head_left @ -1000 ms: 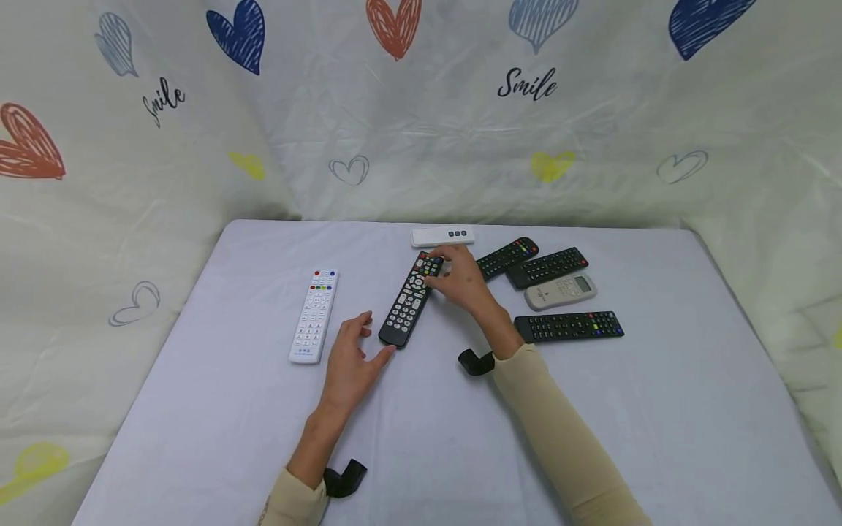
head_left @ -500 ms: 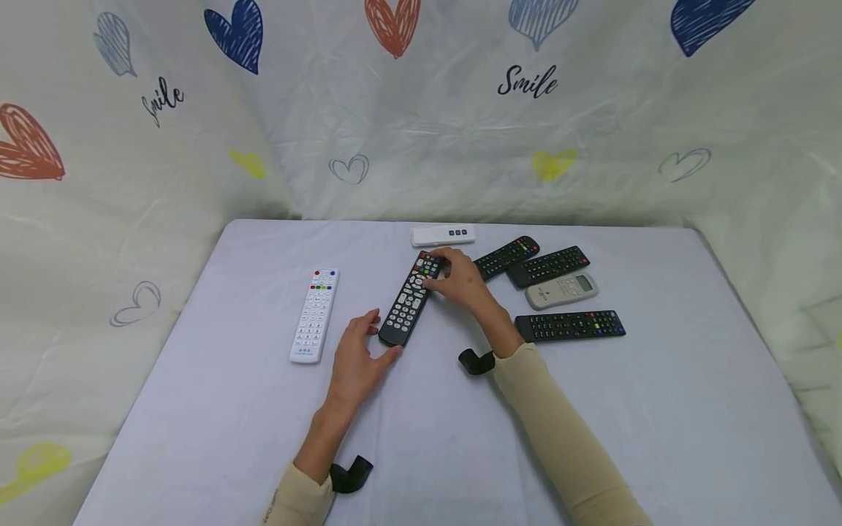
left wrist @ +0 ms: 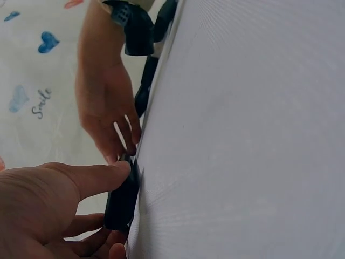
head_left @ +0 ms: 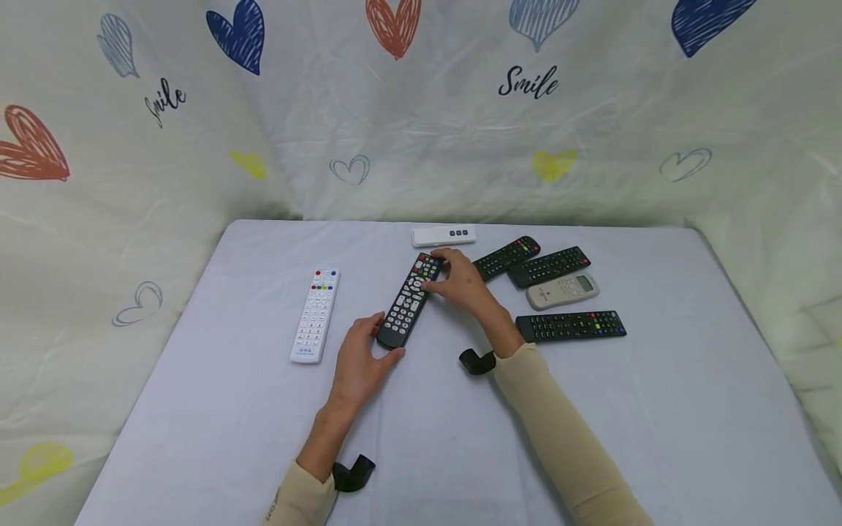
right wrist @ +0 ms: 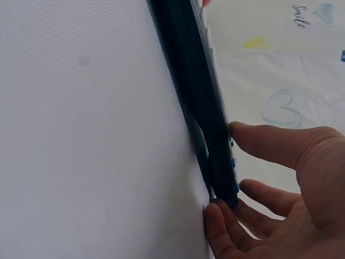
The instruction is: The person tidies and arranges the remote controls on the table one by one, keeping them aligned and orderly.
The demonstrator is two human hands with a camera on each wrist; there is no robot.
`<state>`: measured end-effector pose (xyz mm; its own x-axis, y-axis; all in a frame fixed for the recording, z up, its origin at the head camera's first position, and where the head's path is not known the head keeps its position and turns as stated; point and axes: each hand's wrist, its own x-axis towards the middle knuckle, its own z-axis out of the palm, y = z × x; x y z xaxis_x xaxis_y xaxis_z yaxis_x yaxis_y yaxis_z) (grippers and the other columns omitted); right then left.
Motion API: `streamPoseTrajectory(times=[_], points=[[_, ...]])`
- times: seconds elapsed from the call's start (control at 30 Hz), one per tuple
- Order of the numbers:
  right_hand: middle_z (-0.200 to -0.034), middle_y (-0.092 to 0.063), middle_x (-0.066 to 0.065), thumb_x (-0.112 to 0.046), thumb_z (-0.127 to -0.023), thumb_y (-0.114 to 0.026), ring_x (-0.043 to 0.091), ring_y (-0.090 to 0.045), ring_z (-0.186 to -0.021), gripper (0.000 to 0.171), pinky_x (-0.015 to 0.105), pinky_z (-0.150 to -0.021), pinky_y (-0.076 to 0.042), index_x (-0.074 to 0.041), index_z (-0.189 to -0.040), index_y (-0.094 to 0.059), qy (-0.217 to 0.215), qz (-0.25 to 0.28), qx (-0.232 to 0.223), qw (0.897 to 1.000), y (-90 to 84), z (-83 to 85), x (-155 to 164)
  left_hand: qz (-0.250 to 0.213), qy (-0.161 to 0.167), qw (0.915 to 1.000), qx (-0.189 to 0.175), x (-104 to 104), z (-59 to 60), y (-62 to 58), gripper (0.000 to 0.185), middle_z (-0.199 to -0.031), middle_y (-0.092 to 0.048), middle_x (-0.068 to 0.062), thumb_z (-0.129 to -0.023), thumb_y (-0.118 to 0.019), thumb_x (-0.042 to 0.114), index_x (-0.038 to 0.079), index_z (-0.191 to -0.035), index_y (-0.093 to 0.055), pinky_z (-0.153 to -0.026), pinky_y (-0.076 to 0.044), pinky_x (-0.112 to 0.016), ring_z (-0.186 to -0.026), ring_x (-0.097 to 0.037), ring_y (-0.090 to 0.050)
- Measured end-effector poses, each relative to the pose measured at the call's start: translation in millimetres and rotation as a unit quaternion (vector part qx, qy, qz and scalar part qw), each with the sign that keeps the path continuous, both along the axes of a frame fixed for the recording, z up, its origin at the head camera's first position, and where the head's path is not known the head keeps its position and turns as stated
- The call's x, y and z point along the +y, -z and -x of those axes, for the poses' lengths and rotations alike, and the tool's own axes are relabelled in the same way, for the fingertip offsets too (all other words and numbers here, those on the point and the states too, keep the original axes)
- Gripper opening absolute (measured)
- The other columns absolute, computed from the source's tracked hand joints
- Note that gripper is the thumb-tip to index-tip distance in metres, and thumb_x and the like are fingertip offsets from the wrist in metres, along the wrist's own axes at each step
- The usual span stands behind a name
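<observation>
A long black remote control (head_left: pixel 409 301) with white and coloured buttons lies slanted at the middle of the table. At its far end my right hand (head_left: pixel 462 281) grips it, thumb on the button face and fingers round the edge. My left hand (head_left: pixel 360 361) holds the near end between thumb and fingers. In the left wrist view the thumb (left wrist: pixel 108 178) presses that end, with the fingers partly hidden beyond it. From the right wrist view, fingertips (right wrist: pixel 218 221) of my right hand reach to the remote's end, close to the cloth.
Left of the hands lies a white remote (head_left: pixel 316 316). Behind is a white remote with three buttons (head_left: pixel 444 235). To the right lie black remotes (head_left: pixel 509 256), (head_left: pixel 549 267), (head_left: pixel 571 326) and a grey remote with a small screen (head_left: pixel 562 291). The table (head_left: pixel 197 409) has a white cloth.
My left hand has moved right and slightly forward, and its fingers have come onto the near end of the black remote control. My right hand has stayed on the far end.
</observation>
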<state>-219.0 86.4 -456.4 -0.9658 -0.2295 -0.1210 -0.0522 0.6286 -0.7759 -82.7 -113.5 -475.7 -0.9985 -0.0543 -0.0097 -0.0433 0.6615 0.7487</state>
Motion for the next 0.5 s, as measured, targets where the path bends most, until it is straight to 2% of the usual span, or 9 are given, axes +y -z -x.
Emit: streamPoseTrajectory(times=[0.27,0.4,0.5], points=[[-0.147,-0.05,0.019,-0.019,-0.091,-0.082,0.035,-0.059,-0.128,0.072,0.046,-0.099,-0.055,-0.005,-0.152,-0.048,-0.004,0.019,-0.006,1.0,0.4,-0.4,-0.2,-0.008,0.0,0.9999,-0.009,-0.8,-0.9,-0.5,0.07,-0.141,-0.061,-0.016,-0.084,-0.087,0.018,0.005,-0.146,-0.057,-0.113,-0.05,-0.046,-0.128,-0.03,-0.061],[-0.146,-0.051,0.019,-0.019,-0.089,-0.083,0.035,-0.059,-0.127,0.071,0.045,-0.098,-0.055,-0.004,-0.151,-0.049,-0.004,0.026,-0.004,1.0,0.8,0.0,-1.5,-0.009,-0.005,0.9999,-0.007,-2.1,-1.9,-0.6,0.071,-0.138,-0.062,-0.015,-0.083,-0.089,0.018,0.006,-0.145,-0.058,-0.096,-0.055,-0.037,-0.116,-0.025,-0.063],[-0.147,-0.051,0.019,-0.018,-0.088,-0.084,0.035,-0.06,-0.127,0.072,0.045,-0.098,-0.055,-0.004,-0.15,-0.05,-0.003,0.031,-0.002,1.0,0.2,-0.3,-3.6,-0.013,-0.009,0.9999,-0.005,-3.8,-3.0,0.1,0.07,-0.133,-0.063,-0.014,-0.082,-0.089,0.017,0.007,-0.144,-0.059,-0.079,-0.049,-0.027,-0.098,-0.021,-0.059]])
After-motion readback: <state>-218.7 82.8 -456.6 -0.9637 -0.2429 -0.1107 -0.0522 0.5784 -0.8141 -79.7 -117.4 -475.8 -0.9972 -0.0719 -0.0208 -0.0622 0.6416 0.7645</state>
